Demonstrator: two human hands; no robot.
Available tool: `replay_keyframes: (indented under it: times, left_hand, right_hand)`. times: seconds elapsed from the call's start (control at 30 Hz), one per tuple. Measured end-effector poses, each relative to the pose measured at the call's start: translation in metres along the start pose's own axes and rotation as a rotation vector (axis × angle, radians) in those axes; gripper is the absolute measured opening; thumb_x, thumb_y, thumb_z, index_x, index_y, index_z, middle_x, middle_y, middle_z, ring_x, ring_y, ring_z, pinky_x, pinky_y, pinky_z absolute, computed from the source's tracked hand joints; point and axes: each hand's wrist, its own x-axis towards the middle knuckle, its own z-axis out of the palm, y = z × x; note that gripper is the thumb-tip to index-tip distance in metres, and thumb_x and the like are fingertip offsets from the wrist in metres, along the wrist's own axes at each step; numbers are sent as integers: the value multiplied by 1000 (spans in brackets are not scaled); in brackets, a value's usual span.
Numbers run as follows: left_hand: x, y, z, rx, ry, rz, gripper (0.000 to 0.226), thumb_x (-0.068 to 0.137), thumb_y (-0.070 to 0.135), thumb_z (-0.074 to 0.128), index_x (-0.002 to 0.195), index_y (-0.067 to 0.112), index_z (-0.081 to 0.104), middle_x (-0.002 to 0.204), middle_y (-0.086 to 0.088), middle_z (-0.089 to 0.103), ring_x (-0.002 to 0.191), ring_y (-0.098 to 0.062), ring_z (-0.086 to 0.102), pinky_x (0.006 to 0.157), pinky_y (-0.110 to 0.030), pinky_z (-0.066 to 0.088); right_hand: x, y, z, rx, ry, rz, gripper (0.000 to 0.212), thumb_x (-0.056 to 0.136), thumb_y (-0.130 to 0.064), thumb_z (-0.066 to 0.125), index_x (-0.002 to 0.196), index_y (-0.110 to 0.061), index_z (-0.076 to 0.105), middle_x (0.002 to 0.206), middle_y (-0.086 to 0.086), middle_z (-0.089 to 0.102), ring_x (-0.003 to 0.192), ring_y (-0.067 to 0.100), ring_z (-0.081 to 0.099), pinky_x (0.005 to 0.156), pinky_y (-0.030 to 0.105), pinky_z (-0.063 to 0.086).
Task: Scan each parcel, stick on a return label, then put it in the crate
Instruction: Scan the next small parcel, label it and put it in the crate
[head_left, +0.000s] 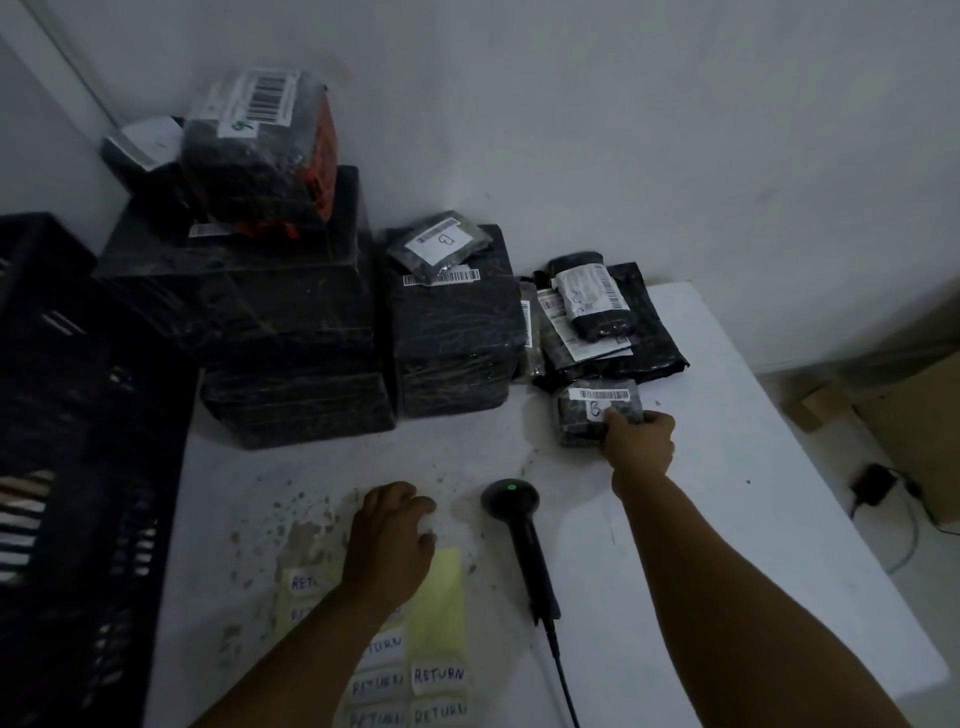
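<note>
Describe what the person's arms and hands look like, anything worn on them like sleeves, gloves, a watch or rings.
Both forearms are bare right down to the picture's bottom edge; no sleeve shows. The left hand and right hand wear no gloves. No watch, wristband or ring is visible, though dim light could hide something small.

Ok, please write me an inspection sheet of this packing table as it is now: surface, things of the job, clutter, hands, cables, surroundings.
Surface: white table, paint chipped and speckled near the middle front.
Job's things: small parcel marked B; stacked black parcels at the back; scanner lying flat, green light on; RETURN labels on a yellow sheet; black crate at left.
Clutter: nothing seen.
Hands: right hand grips the small parcel; left hand rests over the label sheet, fingers loosely bent.
Cables: scanner cable runs off the front edge; power adapter with cord on the floor.
Surroundings: white wall; cardboard box at right.
</note>
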Motion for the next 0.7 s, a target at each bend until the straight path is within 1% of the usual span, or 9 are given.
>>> replay_keyframes:
  times: [0.13,0.27,0.4,0.47,0.5,0.53,0.6,0.63,0.7]
  left_hand:
    - [0,-1,-1,-35,9,9,37,85,24,74,122,21,68,131,-2,54,127,-28,44,106,-39,40]
    - [1,-5,-3,-91,-38,8,38,88,26,71,124,19,67,131,-3,54,127,-27,43,107,-36,38]
    - [5,-1,-16,-300,-2,-28,32,95,20,63,127,17,65,130,-4,58,125,-26,48,106,-36,42]
    - [3,8,-32,-530,76,-89,22,100,30,55,119,38,65,117,6,65,111,-18,60,92,-35,51]
    - [2,13,-41,-652,105,-129,17,100,41,51,110,50,62,107,13,67,101,-11,64,82,-32,54]
    - [-1,14,-48,-772,123,-153,16,98,55,47,105,54,62,101,14,69,94,-7,66,77,-30,55]
    - [-4,15,-56,-986,105,-176,39,85,76,47,113,53,62,106,16,71,97,-4,68,79,-32,58]
    - [-8,11,-59,-1035,95,-196,48,80,80,51,116,51,61,109,16,71,99,-4,69,81,-34,59]
    - [-14,2,-64,-1037,108,-238,49,76,76,62,117,49,61,109,14,72,98,-6,70,83,-38,59]
  right_hand:
    - [-22,3,-12,188,-30,-78,32,90,-26,69,113,-18,48,111,13,65,91,27,69,79,42,61]
    - [-71,0,-26,306,-10,-241,27,89,-35,70,104,-30,49,104,-2,64,76,16,73,58,21,55]
    - [-128,3,-22,317,-141,-368,24,89,-35,71,96,-40,49,101,-7,64,74,10,73,58,19,56]
    - [-153,9,-11,278,-235,-384,24,89,-35,72,99,-39,51,101,-9,64,79,9,72,60,22,58]
    - [-163,12,-5,265,-282,-382,24,89,-36,72,101,-37,51,102,-10,65,81,9,72,62,26,60]
    - [-175,14,2,247,-321,-383,25,89,-35,73,102,-34,52,101,-10,64,81,9,72,64,28,60]
    - [-189,18,13,205,-356,-416,24,90,-33,72,101,-31,51,97,-8,66,75,4,71,60,18,56]
    - [-195,19,18,194,-377,-423,23,91,-32,71,102,-29,51,96,-5,67,71,4,71,56,14,53]
    - [-205,19,25,171,-439,-397,27,92,-31,71,109,-22,51,101,4,67,72,9,72,56,17,55]
